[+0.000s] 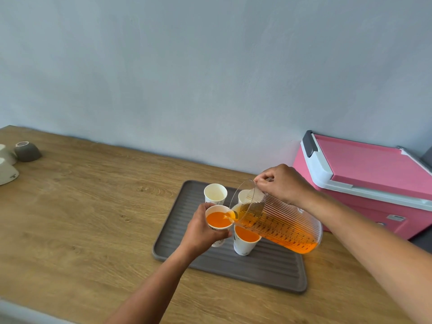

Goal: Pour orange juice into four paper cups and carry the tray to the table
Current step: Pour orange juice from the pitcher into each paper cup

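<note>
Here pitcher [278, 226] tilts, spout toward cup [218, 222].

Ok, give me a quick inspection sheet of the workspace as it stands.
Surface: wooden counter, grey ribbed tray on it.
Job's things: four paper cups on the tray; near two hold juice, far-left cup empty, fourth mostly hidden behind the pitcher.
Clutter: upturned bowls at far left.
Grippers: left hand steadies the cup being filled; right hand tilts the pitcher.
Cables: nothing seen.
Surroundings: pink cooler, grey-blue wall.

pitcher [278, 226] scale markings, too blurred
</note>
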